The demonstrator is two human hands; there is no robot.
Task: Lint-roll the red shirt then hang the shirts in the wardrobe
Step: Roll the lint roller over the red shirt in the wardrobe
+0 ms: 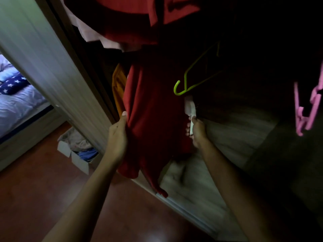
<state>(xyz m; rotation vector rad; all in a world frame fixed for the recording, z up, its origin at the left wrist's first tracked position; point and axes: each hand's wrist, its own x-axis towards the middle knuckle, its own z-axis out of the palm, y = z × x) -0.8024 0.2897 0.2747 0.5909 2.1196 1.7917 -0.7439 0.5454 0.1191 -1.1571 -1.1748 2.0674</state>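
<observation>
A red shirt (153, 119) hangs down inside the dark wardrobe, its hem reaching the wardrobe's base. My left hand (117, 137) pinches the shirt's left edge and pulls it taut. My right hand (196, 134) grips the white handle of a lint roller (189, 106), whose roll rests against the shirt's right side. More red cloth (139, 16) hangs at the top of the view.
An orange garment (118, 88) hangs left of the red shirt. A green hanger (194, 79) and pink hangers (305, 110) dangle to the right. The pale wardrobe door (43, 63) stands at left, an open cardboard box (76, 151) on the wooden floor, a bed (15, 100) beyond.
</observation>
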